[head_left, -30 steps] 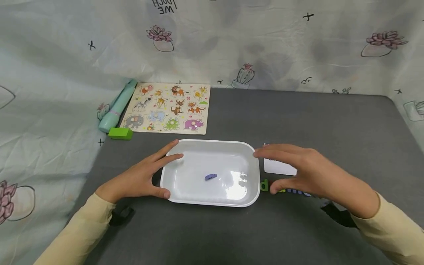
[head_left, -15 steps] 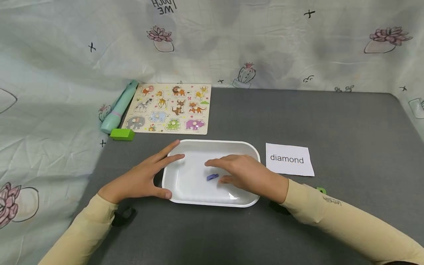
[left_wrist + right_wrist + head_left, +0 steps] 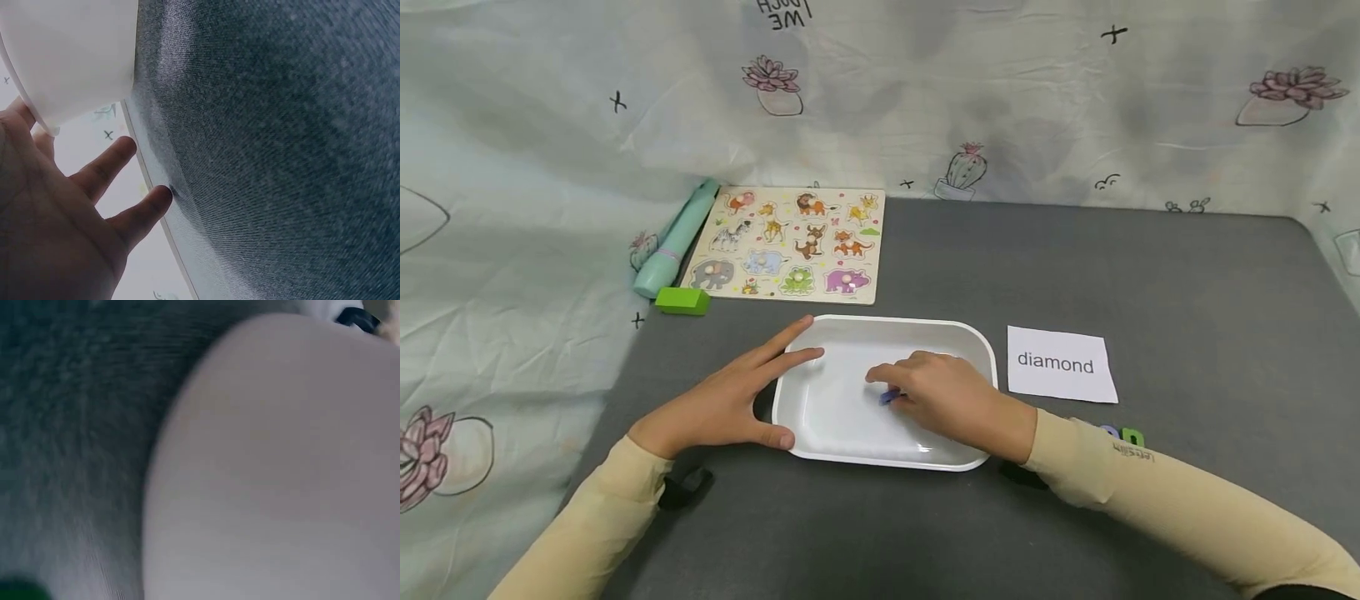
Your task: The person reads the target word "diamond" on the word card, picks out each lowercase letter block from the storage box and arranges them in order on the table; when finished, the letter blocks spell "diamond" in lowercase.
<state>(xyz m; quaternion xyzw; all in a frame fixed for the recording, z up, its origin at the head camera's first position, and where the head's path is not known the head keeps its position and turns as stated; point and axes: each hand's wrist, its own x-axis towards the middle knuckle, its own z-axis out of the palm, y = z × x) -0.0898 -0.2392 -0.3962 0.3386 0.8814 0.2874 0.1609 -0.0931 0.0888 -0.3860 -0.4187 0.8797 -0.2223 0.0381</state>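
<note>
In the head view, a white plastic tray (image 3: 842,429) lies in front of me. My left hand (image 3: 718,408) spans its left end with spread, straight fingers, the thumb at the near rim corner. The left wrist view has this hand (image 3: 69,206) with some fingers at the tray's rim (image 3: 81,62) and two others apart from it. Inside the tray, my right hand (image 3: 943,396) pinches a small blue-purple piece (image 3: 889,397), mostly hidden by the fingers. A green letter (image 3: 1132,436) and a purple one show behind the right sleeve. The tray's pale wall (image 3: 269,469) fills much of the right wrist view.
A white card (image 3: 1060,379) reading "diamond" lies right of the tray. Behind the tray are an animal peg puzzle (image 3: 782,287), a green block (image 3: 682,302) and a teal tube-like case (image 3: 677,237). A patterned curtain (image 3: 880,100) hangs beyond the table.
My right hand has come left from beside the tray into it, and its fingers have closed on the blue-purple piece. The left hand stays at the tray's left end.
</note>
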